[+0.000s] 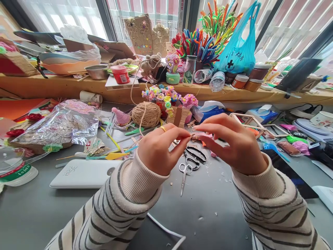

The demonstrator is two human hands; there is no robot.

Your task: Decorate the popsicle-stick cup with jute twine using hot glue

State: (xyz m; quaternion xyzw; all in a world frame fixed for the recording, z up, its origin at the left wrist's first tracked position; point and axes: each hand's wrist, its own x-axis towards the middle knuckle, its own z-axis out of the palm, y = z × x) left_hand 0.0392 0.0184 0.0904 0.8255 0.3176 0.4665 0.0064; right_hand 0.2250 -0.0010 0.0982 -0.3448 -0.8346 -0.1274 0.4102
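Note:
My left hand [160, 147], with a gold ring on one finger, is closed in a pinch at the middle of the view. Its thumb and fingertips hold a small brownish piece [194, 136], mostly covered by the fingers; its kind does not show. My right hand [234, 144] meets it from the right, thumb and a finger closing on the same piece, the other fingers stretched above. Under the hands lie black-handled scissors [195, 154] and small silver scissors [184, 175]. Behind my left hand sits a ball of brown twine [146, 114], a loose strand running over it.
A white power bank [80, 173] lies left of my left sleeve. A clear-wrapped bundle [59, 125] is at far left. A dark tablet [290, 173] lies beside my right forearm. Crochet flowers [166, 95] stand behind; a ledge [85, 86] bears jars, pipe cleaners and a blue bag [238, 52].

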